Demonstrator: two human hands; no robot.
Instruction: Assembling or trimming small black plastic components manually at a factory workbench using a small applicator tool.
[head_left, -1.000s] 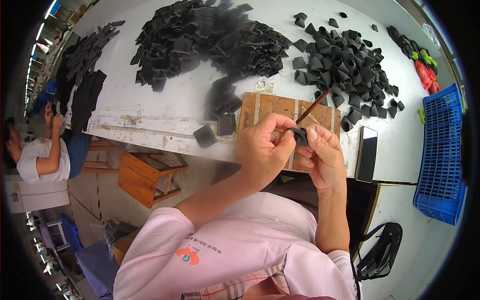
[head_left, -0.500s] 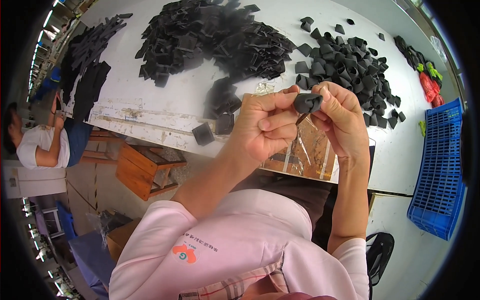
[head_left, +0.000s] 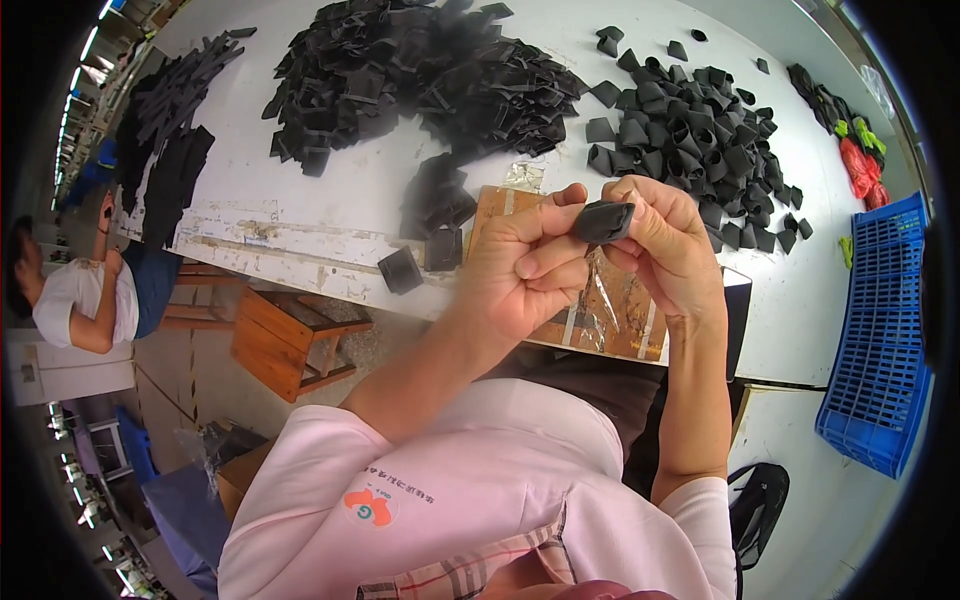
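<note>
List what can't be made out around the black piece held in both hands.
- Black piece, head view: its lower side is hidden by the left hand and right hand.
- Wooden board: middle hidden behind both hands.
- Right-hand black pile: single pieces too small to tell apart.

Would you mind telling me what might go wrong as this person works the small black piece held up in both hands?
The black piece is pinched only at the fingertips of the left hand and right hand, above the table edge; if it slipped, it might fall to the floor. A loose black square lies at that edge and might get knocked off.
</note>
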